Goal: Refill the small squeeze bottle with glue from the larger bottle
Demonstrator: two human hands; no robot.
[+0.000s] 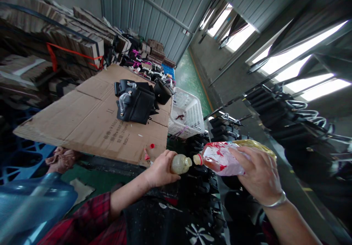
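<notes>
1. Lay at the far left, low in view: a translucent blue plastic water jug (33,204), with a crumpled pinkish-brown cloth (62,158) just above it
2. Stretched across the left half: a large flat sheet of brown corrugated cardboard (90,116) printed with dark lettering, serving as a work surface, with stacked bundles of flattened cardboard (55,43) behind it
3. Sat on that sheet, toward its far side: a cluster of black leather pouches (136,103) with metal fittings; nearer the front edge, a small red plastic cap (152,146)
4. Stood just beside the sheet's right edge: a white perforated plastic basket (187,114)
5. Gripped in the left hand (159,169), fingers curled tight around the body: a small clear round plastic bottle (180,163), mouth turned to the right
6. Met, nozzle almost touching that mouth: a soft clear plastic refill bottle with red-and-white label and yellowish liquid (228,157), tipped sideways below the basket
7. Wrapped over the refill bottle's right part, fingers closed around it: the right hand (260,173), a silver bangle (276,202) at the wrist
8. Hung along the right side: rows of black leather straps on metal hooks (286,116)
</notes>
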